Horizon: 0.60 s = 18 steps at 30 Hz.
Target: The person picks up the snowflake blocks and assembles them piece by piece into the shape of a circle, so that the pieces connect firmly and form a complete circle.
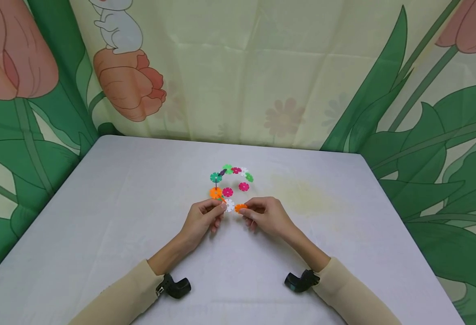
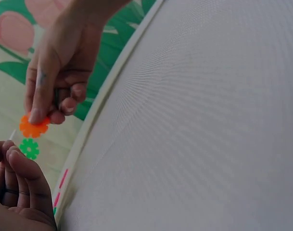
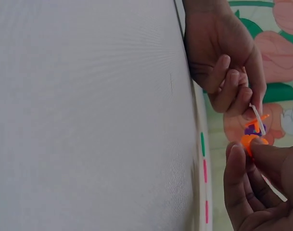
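My left hand (image 1: pixel 203 220) pinches a white notched flower disc (image 1: pixel 229 206) between thumb and fingertips. Facing it, my right hand (image 1: pixel 269 215) pinches an orange notched disc (image 1: pixel 241 208) by its edge. The two discs are close together; whether they touch cannot be made out. Beyond the left fingertips is a larger-looking orange disc (image 1: pixel 215 193), with a teal disc (image 1: pixel 216 177) farther back. In the right wrist view, a purple disc (image 3: pixel 252 130) shows behind the orange one at my right fingertips.
A curve of discs runs behind the hands: a dark purple one (image 1: pixel 222 172), light green (image 1: pixel 227 169), magenta (image 1: pixel 236 170), white (image 1: pixel 244 171) and green (image 1: pixel 249 177). Two magenta discs, left (image 1: pixel 227 192) and right (image 1: pixel 243 186), are inside it. A white-covered table (image 1: pixel 120 203) meets a printed curtain.
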Each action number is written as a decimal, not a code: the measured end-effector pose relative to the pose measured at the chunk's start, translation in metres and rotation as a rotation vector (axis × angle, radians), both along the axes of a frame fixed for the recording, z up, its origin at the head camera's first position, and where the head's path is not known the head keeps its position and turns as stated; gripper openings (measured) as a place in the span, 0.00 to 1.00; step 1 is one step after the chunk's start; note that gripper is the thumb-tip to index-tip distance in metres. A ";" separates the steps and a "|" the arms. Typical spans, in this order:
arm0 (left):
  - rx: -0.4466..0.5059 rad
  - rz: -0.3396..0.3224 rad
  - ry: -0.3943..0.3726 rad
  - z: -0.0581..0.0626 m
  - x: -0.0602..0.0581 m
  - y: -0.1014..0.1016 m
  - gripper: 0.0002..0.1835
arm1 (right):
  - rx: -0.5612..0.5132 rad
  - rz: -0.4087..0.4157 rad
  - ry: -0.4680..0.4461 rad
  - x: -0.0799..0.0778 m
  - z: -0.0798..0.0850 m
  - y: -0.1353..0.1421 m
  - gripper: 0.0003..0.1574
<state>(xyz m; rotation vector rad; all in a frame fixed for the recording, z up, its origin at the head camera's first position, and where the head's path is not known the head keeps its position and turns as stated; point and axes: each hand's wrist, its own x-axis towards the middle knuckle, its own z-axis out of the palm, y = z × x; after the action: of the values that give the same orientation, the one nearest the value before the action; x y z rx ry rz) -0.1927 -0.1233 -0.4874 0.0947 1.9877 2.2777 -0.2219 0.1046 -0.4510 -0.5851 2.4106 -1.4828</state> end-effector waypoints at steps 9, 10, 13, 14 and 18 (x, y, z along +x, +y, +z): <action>-0.021 -0.018 -0.004 -0.001 -0.001 0.000 0.15 | -0.059 0.010 0.063 0.005 -0.002 0.002 0.07; -0.024 -0.019 -0.007 -0.001 -0.001 0.000 0.15 | -0.055 0.013 0.073 0.005 -0.002 0.002 0.06; -0.022 -0.019 -0.015 -0.001 -0.001 0.000 0.15 | -0.034 0.013 0.089 0.006 -0.002 0.001 0.06; -0.019 -0.019 -0.018 -0.001 -0.001 0.000 0.15 | -0.024 0.011 0.095 0.006 -0.002 0.001 0.06; -0.016 -0.021 -0.018 -0.001 -0.001 0.001 0.14 | -0.003 0.008 0.112 0.007 -0.003 -0.001 0.06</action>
<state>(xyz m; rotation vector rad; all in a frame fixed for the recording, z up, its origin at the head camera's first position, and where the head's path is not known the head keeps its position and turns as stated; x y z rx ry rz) -0.1933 -0.1227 -0.4884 0.0935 1.9856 2.2418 -0.2150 0.1041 -0.4538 -0.6949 2.4864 -1.4888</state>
